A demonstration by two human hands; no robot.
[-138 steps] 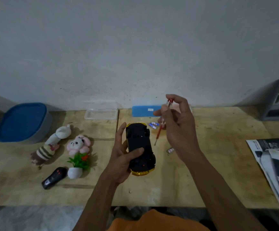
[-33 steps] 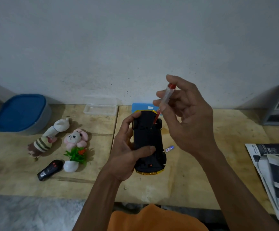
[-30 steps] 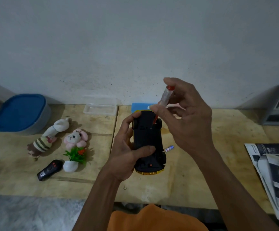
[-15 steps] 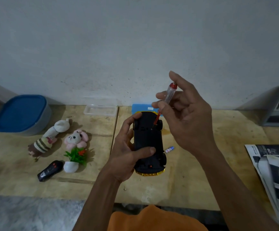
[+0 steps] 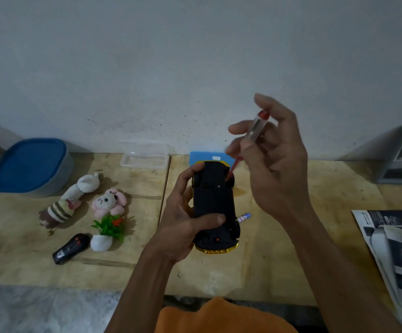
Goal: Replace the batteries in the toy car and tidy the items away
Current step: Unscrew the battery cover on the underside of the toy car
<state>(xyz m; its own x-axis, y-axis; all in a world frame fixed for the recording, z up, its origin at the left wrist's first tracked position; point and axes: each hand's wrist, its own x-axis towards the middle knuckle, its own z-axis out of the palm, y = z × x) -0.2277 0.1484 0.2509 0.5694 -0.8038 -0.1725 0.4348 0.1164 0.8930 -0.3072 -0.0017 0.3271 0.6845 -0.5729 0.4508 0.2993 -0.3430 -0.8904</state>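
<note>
- The left hand point(image 5: 183, 227) grips an upturned toy car point(image 5: 213, 207) above the wooden table point(image 5: 279, 255).
- The right hand point(image 5: 274, 164) pinches a clear-handled screwdriver point(image 5: 255, 131), its tip at the car's underside.
- One battery point(image 5: 243, 217) lies just beside the car.

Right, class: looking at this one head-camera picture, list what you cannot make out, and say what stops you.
- Screwdriver tip on the toy car: too small to see whether it sits in a screw.
- Car's top side: turned away, left hand covers one flank.
- Battery label: too small to read.
- Magazine: cut off by the right edge.
- Blue box: mostly behind the car and right hand.
</note>
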